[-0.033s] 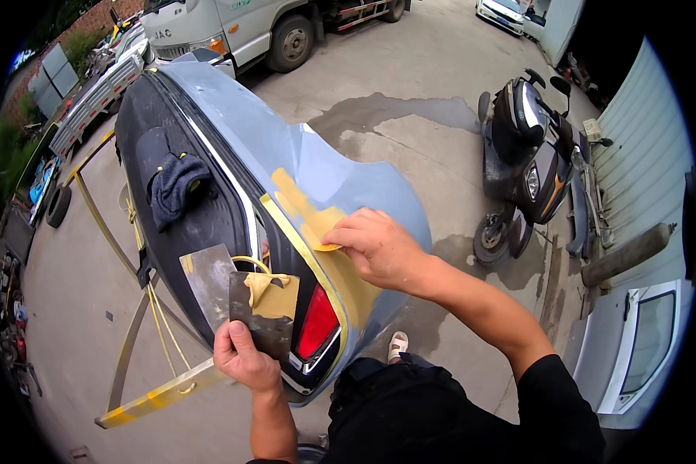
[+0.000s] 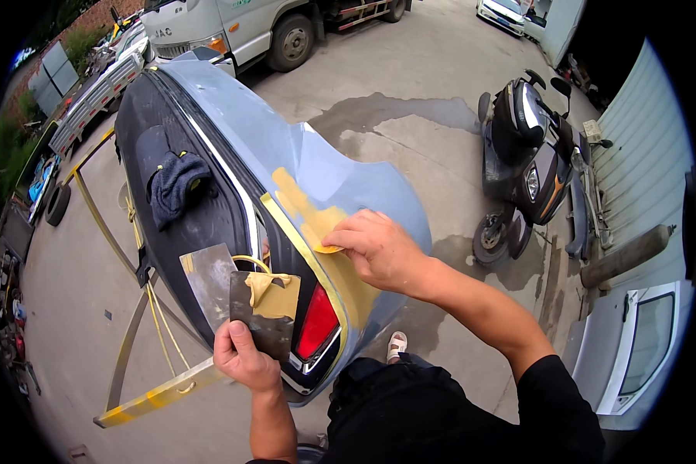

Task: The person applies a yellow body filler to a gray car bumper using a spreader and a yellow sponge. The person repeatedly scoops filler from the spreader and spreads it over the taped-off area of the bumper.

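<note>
A blue-grey car bumper [image 2: 379,193] stands in front of me, with tan putty [image 2: 292,193] smeared on its curved corner. My right hand [image 2: 379,249] pinches a yellow spreader [image 2: 329,249] whose edge lies against the putty. Yellow masking tape [image 2: 295,240] runs between the painted face and the black trim, above a red lamp [image 2: 318,323]. My left hand [image 2: 246,357], closed, grips a dark putty plate [image 2: 263,336] bearing a lump of tan putty [image 2: 269,291]. Behind that plate a grey metal sheet [image 2: 207,280] sticks out; its lower part is hidden.
A dark cloth [image 2: 178,189] lies on the bumper's black inner side. A yellow-marked metal stand [image 2: 158,396] reaches out at lower left. Right of the bumper are a black scooter [image 2: 526,155], a gas cylinder [image 2: 626,255] and a car door [image 2: 642,348]. A truck [image 2: 247,35] is parked beyond.
</note>
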Demonstrator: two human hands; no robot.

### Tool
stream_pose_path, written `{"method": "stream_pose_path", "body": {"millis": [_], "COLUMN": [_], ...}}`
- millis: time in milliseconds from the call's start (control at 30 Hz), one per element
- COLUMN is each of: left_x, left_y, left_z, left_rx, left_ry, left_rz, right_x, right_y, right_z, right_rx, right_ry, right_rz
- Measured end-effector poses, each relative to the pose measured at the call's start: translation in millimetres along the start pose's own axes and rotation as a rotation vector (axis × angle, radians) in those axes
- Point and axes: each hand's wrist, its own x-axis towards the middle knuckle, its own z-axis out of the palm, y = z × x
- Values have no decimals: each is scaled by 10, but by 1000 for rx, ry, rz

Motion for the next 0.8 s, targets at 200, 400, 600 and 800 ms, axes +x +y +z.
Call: {"method": "stream_pose_path", "body": {"millis": [200, 400, 600, 800], "left_x": [-21, -4, 5, -8], "left_y": [18, 3, -12, 48], "left_z": [7, 6, -38, 8], "left_rx": [64, 69, 61, 33], "left_ry": [6, -34, -30, -25], "left_rz": [24, 3, 12, 10], "right_x": [-424, -705, 101, 179], "right_y": [-164, -268, -7, 14], "right_z": [45, -10, 1, 93], "right_rx": [-49, -37, -20, -31], "right_ry": [-25, -76, 58, 11], "right_rz": [-12, -51, -45, -78]}}
